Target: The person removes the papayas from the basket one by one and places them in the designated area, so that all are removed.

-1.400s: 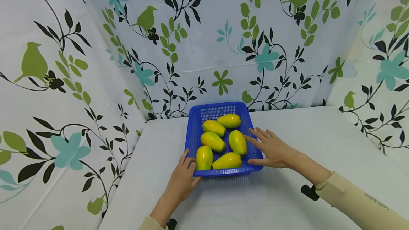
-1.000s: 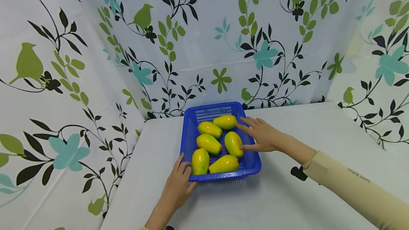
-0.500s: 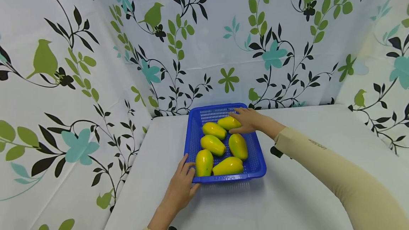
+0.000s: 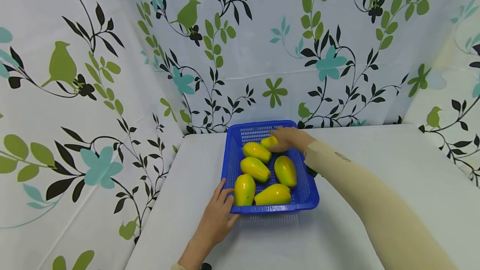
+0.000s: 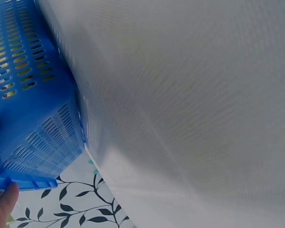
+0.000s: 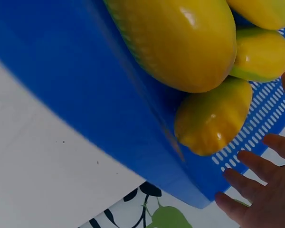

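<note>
A blue plastic basket (image 4: 277, 208) with slotted sides holds several glossy yellow papayas with greenish tinges. My left hand (image 4: 217, 218) holds its near left corner, fingers over the rim and thumb outside. In the left wrist view the thumb (image 5: 8, 198) presses the rim below the slotted wall (image 5: 42, 137). My right hand (image 4: 288, 138) reaches over the far right side and partly covers the farthest papaya (image 4: 268, 142). In the right wrist view the fingers of that hand (image 6: 268, 187) are spread apart, close to a papaya (image 6: 213, 118) with nothing between them.
The basket stands on a white-covered table (image 4: 360, 166), near its back edge. A patterned curtain (image 4: 255, 53) with leaves, birds and flowers hangs behind and on both sides. Another papaya (image 4: 285, 171) lies under the right forearm's side of the basket.
My right hand has moved from the basket's right rim inward and away from me, over the farthest papaya. The left hand stays at the near left corner. The head view has shifted slightly.
</note>
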Demonstrator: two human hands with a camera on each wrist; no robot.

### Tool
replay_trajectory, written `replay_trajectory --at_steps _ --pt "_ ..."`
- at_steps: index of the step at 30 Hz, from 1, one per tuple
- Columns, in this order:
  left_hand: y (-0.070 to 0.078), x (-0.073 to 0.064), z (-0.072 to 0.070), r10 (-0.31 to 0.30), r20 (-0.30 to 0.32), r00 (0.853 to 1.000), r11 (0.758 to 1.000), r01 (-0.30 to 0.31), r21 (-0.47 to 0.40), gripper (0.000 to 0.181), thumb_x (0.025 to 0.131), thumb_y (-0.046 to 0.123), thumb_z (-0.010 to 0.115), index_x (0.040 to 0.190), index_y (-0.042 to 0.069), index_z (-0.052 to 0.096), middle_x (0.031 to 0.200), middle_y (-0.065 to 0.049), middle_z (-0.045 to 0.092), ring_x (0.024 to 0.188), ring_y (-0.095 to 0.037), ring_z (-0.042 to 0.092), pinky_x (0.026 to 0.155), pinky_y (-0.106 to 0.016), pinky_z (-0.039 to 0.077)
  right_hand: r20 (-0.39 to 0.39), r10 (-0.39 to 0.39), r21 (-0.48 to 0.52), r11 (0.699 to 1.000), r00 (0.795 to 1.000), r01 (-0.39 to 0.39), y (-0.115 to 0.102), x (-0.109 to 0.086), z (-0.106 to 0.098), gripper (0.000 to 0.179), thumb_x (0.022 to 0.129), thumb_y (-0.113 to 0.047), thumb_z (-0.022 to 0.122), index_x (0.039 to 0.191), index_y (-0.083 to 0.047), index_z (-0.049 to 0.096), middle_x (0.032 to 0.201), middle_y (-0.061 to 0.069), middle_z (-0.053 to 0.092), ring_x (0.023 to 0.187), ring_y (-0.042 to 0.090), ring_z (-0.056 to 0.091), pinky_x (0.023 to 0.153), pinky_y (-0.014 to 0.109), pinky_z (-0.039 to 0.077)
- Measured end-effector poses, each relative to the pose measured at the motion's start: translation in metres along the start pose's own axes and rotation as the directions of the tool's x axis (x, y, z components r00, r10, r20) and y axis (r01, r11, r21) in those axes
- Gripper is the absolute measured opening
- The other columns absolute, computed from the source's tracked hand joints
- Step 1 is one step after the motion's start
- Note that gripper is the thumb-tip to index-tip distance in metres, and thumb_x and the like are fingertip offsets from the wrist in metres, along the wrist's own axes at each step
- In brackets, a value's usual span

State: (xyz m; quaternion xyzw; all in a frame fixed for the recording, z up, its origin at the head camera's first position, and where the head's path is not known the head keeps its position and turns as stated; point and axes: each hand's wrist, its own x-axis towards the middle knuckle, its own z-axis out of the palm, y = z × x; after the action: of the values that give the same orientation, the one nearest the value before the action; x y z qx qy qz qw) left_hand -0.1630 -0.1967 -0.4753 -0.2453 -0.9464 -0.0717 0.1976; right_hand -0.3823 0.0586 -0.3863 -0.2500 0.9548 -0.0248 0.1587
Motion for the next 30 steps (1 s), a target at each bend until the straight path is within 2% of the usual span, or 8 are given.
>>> replay_trajectory --at_steps 6,9,13,18,24,30 --pt "0.002 0.001 0.002 0.002 0.005 1.000 1.000 -0.002 -0.003 0.029 0.080 0.030 0.072 0.093 0.007 0.060 0.122 -0.010 0.054 0.139 -0.032 0.023 0.113 -0.040 0.028 0.058 0.054 0.065 0.996 0.997 -0.058 0.002 0.006 0.005 0.077 0.091 -0.051 0.048 0.149 -0.008 0.021 0.152 0.018 0.021 0.140 0.036 0.016 0.114 0.057 0.014" --pt "0.004 0.001 0.004 0.005 0.011 1.000 1.000 -0.005 -0.010 0.029 0.080 0.031 0.071 0.093 0.007 0.061 0.122 -0.010 0.054 0.139 -0.033 0.023 0.113 -0.040 0.028 0.079 0.077 0.057 0.995 0.994 -0.081 0.006 0.008 0.012 0.077 0.091 -0.051 0.048 0.148 -0.007 0.021 0.152 0.019 0.020 0.140 0.038 0.018 0.113 0.058 0.016" --pt "0.008 0.001 0.005 0.003 0.013 1.000 1.000 -0.003 -0.010 0.030 0.080 0.031 0.072 0.093 0.007 0.061 0.121 -0.009 0.054 0.139 -0.032 0.024 0.113 -0.040 0.028 0.067 0.098 0.054 0.993 0.993 -0.101 0.010 0.013 0.021 0.073 0.091 -0.046 0.050 0.147 -0.007 0.024 0.151 0.023 0.022 0.137 0.043 0.022 0.110 0.061 0.020" --pt "0.011 0.001 0.004 0.000 0.030 1.000 1.000 0.000 -0.021 0.030 0.079 0.032 0.073 0.093 0.008 0.060 0.122 -0.009 0.054 0.139 -0.032 0.023 0.113 -0.040 0.028 0.048 0.131 0.117 0.984 0.990 -0.136 0.012 0.015 0.029 0.064 0.096 -0.037 0.045 0.148 -0.009 0.023 0.151 0.024 0.020 0.137 0.045 0.020 0.111 0.062 0.018" --pt "0.010 0.000 0.005 -0.001 0.023 1.000 1.000 0.002 -0.027 0.030 0.079 0.033 0.073 0.092 0.009 0.060 0.122 -0.008 0.053 0.139 -0.032 0.023 0.112 -0.040 0.029 0.022 0.097 0.097 0.990 0.995 -0.099 0.015 0.020 0.034 0.061 0.095 -0.030 0.050 0.147 -0.009 0.026 0.149 0.023 0.025 0.136 0.043 0.024 0.111 0.060 0.021" --pt "0.002 0.000 0.002 -0.018 0.000 1.000 1.000 0.018 -0.012 0.032 0.078 0.033 0.073 0.092 0.008 0.061 0.121 -0.009 0.053 0.139 -0.032 0.024 0.112 -0.040 0.029 -0.003 0.021 0.038 0.999 1.000 -0.021 0.010 0.026 0.023 0.058 0.093 -0.025 0.055 0.143 -0.007 0.032 0.146 0.023 0.033 0.134 0.042 0.029 0.110 0.057 0.026"
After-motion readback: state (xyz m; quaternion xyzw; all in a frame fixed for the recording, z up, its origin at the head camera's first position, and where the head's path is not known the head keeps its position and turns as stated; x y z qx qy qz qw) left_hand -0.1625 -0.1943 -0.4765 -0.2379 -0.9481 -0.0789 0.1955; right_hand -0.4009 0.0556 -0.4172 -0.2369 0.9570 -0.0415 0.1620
